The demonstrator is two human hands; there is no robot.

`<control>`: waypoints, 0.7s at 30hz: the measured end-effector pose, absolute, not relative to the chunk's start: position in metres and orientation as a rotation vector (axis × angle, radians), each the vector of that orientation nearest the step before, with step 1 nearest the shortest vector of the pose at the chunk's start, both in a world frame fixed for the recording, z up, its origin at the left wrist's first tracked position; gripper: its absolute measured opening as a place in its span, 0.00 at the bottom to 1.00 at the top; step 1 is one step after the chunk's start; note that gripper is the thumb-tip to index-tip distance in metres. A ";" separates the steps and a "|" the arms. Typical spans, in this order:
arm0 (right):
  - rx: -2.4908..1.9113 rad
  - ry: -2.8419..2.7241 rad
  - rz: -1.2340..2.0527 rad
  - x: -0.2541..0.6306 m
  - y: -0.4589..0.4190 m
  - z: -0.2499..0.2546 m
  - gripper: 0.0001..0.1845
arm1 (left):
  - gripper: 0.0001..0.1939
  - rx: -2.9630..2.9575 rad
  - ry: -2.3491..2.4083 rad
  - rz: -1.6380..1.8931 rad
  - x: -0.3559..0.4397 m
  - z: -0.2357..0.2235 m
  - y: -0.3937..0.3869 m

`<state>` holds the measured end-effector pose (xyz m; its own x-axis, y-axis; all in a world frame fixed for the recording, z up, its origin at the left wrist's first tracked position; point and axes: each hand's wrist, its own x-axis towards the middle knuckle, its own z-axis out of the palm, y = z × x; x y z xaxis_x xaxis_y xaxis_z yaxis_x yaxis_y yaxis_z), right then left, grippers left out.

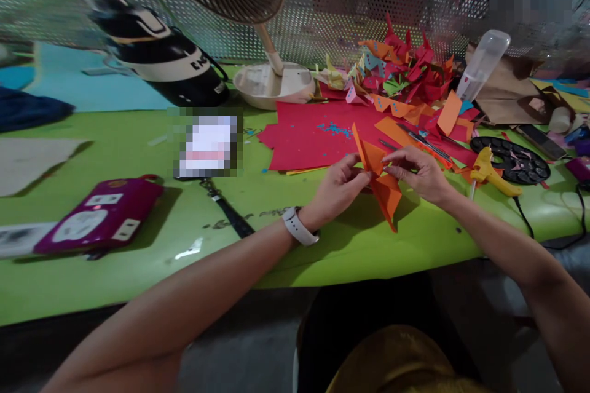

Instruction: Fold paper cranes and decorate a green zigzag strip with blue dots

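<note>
Step in hand, as judged: two-handed working of one piece of folded orange paper, held just above the near part of the green desk. The paper is creased into pointed flaps, one rising toward the far side, another reaching down toward the wearer.

Left hand: grip closed, thumb and fingers pinching the paper near its middle; this appears to be the steadying side. Right hand: grip nearly closed, thumb and fingertips together at the right side of the folds. Cannot tell whether it pinches an edge or only touches.

Surroundings: red sheet just beyond the left hand, with small blue paper bits scattered on it. Heap of folded coloured papers behind. Yellow glue gun at right, beside a round black tray; neither hand touches them.

Next move, judgement only: any further work on the folds calls for a steady left pinch and light, exact right fingertip pressure along a crease. Risk: squeezing too hard could crumple the thin flaps or shift the folds out of line; the lower point could also catch on the desk.
</note>
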<state>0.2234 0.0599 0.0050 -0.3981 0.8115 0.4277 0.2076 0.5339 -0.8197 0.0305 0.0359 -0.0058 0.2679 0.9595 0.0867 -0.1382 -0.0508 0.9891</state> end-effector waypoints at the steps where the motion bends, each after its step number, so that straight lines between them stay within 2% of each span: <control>1: -0.833 -1.909 0.853 0.224 0.060 0.005 0.08 | 0.17 1.296 0.865 1.116 0.031 -0.007 0.036; 11: -0.797 -1.984 0.830 0.228 0.055 0.014 0.04 | 0.12 1.462 0.814 1.180 0.030 -0.009 0.037; 21: -0.841 -1.997 0.838 0.226 0.055 0.014 0.07 | 0.14 1.528 0.776 1.221 0.032 -0.009 0.032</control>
